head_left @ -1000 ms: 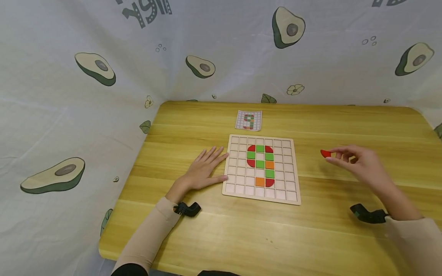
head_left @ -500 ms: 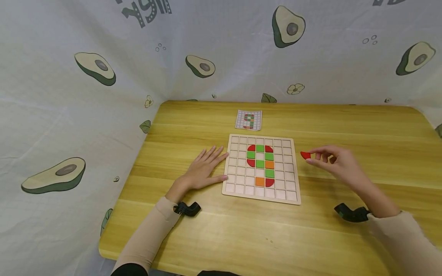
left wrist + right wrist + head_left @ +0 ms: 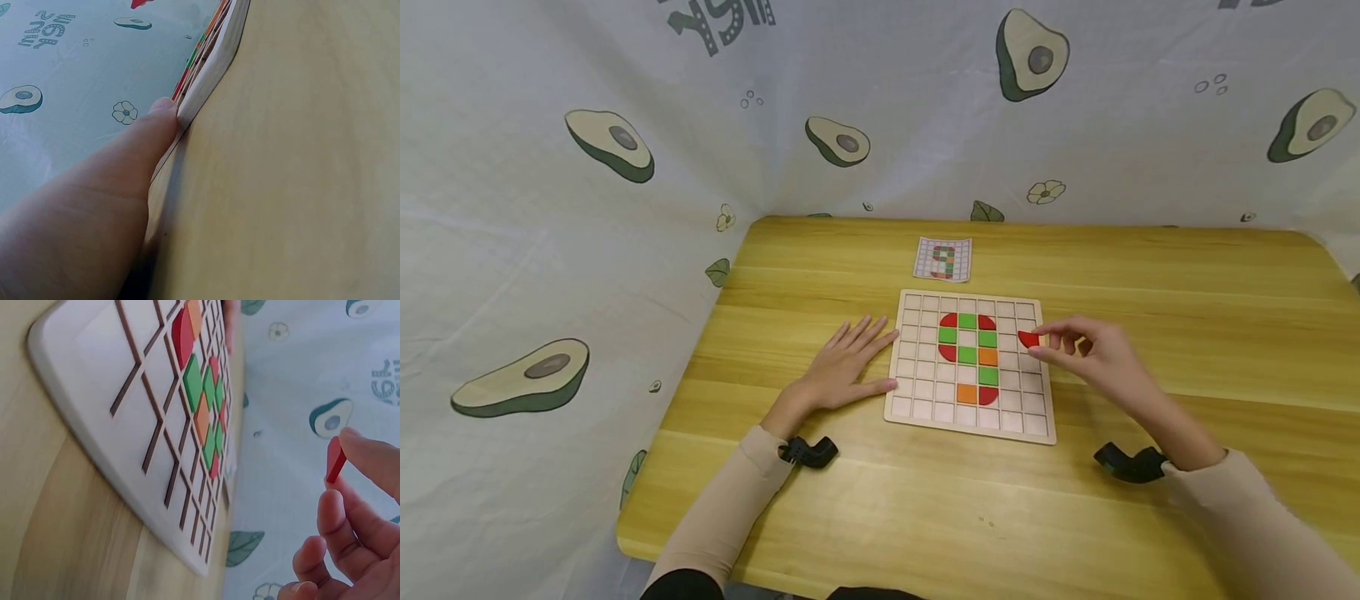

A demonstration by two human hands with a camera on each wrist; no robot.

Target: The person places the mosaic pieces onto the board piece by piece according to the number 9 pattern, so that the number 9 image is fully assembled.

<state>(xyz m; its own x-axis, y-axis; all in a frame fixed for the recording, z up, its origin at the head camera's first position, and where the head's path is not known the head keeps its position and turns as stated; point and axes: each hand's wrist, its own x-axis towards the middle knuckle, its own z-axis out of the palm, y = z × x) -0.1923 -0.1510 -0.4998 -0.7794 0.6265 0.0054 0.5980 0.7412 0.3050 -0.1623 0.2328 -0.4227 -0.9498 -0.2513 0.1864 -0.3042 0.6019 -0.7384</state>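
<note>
A wooden grid board (image 3: 925, 390) lies on the table, with red, green and orange tiles set in its cells in a shape like a 9. Resting flat at its left edge, my left hand (image 3: 842, 367) has spread fingers; its thumb touches the board's side in the left wrist view. My right hand (image 3: 1093, 354) pinches a red quarter-round tile (image 3: 1028, 339) between thumb and index finger, over the board's right columns. In the right wrist view that red tile (image 3: 335, 459) is held above the board, apart from it, and the other fingers are curled.
Behind the board lies a small printed card (image 3: 942, 259) showing a similar coloured 9 on a grid. The wooden table (image 3: 880, 508) meets a white cloth (image 3: 917, 75) printed with avocados at the back and left.
My right hand has moved left with the red tile, from the bare table to over the board's right side. My left hand has stayed in place.
</note>
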